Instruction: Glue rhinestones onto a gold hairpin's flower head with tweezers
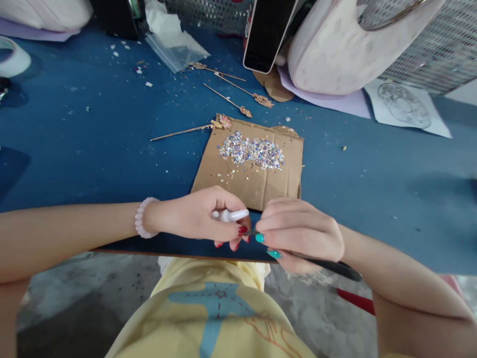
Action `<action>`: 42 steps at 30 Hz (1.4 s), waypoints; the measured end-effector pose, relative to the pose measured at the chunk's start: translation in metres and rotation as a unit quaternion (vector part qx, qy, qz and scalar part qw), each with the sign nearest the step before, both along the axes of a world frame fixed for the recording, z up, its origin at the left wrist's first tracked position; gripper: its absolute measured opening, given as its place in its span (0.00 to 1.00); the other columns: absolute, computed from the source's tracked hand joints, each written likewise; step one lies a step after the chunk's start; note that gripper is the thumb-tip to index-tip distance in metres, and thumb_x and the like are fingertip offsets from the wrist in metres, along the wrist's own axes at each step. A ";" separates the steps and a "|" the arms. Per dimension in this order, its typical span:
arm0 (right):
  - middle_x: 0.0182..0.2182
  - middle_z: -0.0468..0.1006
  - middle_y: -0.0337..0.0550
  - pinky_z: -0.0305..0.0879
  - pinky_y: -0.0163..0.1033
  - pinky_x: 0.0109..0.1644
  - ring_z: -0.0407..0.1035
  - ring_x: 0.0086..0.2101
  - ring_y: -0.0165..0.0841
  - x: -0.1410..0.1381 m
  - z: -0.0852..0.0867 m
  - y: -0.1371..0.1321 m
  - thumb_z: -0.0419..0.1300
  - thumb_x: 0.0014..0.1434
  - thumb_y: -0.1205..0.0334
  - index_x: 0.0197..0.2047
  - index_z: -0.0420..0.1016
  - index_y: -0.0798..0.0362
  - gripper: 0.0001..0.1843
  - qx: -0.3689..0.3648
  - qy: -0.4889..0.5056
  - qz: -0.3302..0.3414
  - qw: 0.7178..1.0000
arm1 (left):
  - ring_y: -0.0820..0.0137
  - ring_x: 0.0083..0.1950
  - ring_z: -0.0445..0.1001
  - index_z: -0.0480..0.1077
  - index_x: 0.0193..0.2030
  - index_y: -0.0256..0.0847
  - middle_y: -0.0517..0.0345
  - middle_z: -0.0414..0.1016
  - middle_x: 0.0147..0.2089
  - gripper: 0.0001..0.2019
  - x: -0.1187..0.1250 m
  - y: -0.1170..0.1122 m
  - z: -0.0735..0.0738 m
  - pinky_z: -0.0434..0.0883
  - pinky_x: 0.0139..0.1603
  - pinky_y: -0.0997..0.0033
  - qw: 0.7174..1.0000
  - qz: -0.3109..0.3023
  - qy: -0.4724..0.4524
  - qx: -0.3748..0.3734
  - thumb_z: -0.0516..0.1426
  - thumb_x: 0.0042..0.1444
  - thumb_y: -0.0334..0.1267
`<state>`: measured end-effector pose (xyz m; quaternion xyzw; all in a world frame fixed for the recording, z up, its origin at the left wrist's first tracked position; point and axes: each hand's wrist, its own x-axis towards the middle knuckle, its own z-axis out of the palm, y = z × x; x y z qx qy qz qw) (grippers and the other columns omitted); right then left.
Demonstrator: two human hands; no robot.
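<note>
My left hand (197,214) is closed around a small white plastic tube (237,215), its narrow end pointing right. In my right hand (303,231) are slim black tweezers (341,269), held like a pen. Their tip meets the left fingertips; anything small pinched there is too tiny to make out. Just beyond both hands lies a piece of cardboard (246,186) with a heap of glittery blue, white and silver chips (257,151) on it. A gold hairpin (182,132) rests with its pink flower end on the cardboard's far left corner.
More gold hairpins (242,92) lie farther back, near a clear plastic bag (177,49). At the back a phone (269,35) leans beside a pale handbag (346,49). A paper with a round drawing (406,107) is at right, a tape roll (15,57) at left.
</note>
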<state>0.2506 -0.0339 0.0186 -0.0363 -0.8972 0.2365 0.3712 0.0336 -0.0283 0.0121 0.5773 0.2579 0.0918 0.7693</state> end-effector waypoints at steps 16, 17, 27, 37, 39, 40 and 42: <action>0.29 0.79 0.52 0.71 0.40 0.31 0.72 0.30 0.34 0.002 0.002 0.000 0.51 0.62 0.72 0.38 0.70 0.60 0.06 0.009 -0.012 0.002 1.000 | 0.81 0.23 0.70 0.72 0.32 0.36 0.62 0.76 0.25 0.02 0.000 0.002 -0.003 0.65 0.21 0.88 1.000 -0.022 -0.014 0.001 0.59 0.52 0.28; 0.29 0.79 0.52 0.71 0.40 0.31 0.72 0.30 0.35 0.002 0.003 0.000 0.51 0.62 0.72 0.38 0.70 0.60 0.06 0.009 -0.010 0.001 1.000 | 0.81 0.23 0.70 0.73 0.32 0.36 0.62 0.76 0.25 0.02 0.000 0.002 -0.003 0.65 0.21 0.88 1.000 -0.022 -0.015 0.001 0.59 0.52 0.28; 0.28 0.79 0.52 0.71 0.40 0.31 0.72 0.29 0.34 0.002 0.001 0.000 0.51 0.63 0.70 0.37 0.70 0.60 0.07 0.000 -0.006 0.003 1.000 | 0.80 0.22 0.70 0.73 0.33 0.36 0.60 0.77 0.26 0.02 -0.001 0.002 -0.005 0.67 0.21 0.86 1.000 -0.025 -0.011 0.012 0.60 0.54 0.31; 0.29 0.79 0.52 0.73 0.40 0.32 0.72 0.30 0.34 0.002 0.002 -0.002 0.49 0.65 0.68 0.38 0.70 0.59 0.09 0.015 -0.008 -0.008 1.000 | 0.81 0.23 0.69 0.71 0.31 0.37 0.63 0.75 0.25 0.01 -0.001 0.002 -0.003 0.65 0.21 0.88 0.999 -0.008 -0.002 0.034 0.59 0.53 0.30; 0.29 0.79 0.52 0.73 0.40 0.32 0.72 0.31 0.34 0.002 0.002 -0.002 0.49 0.65 0.68 0.38 0.69 0.59 0.09 0.016 -0.004 -0.012 1.000 | 0.81 0.23 0.69 0.71 0.31 0.37 0.63 0.74 0.25 0.01 -0.001 0.002 -0.003 0.66 0.21 0.88 0.999 -0.002 0.003 0.033 0.59 0.53 0.31; 0.29 0.79 0.52 0.73 0.40 0.32 0.72 0.30 0.34 0.002 0.001 -0.002 0.49 0.65 0.68 0.38 0.69 0.59 0.09 0.015 -0.002 -0.012 1.000 | 0.81 0.23 0.69 0.71 0.31 0.37 0.63 0.74 0.25 0.01 0.000 0.002 -0.003 0.66 0.21 0.88 0.999 0.000 0.005 0.032 0.59 0.53 0.31; 0.29 0.79 0.52 0.72 0.40 0.31 0.71 0.29 0.34 0.002 0.000 -0.002 0.50 0.64 0.70 0.38 0.69 0.59 0.08 0.012 0.006 -0.009 1.000 | 0.81 0.23 0.69 0.71 0.31 0.37 0.63 0.74 0.25 0.02 0.000 0.002 -0.002 0.66 0.22 0.87 1.000 0.000 0.005 0.026 0.59 0.54 0.31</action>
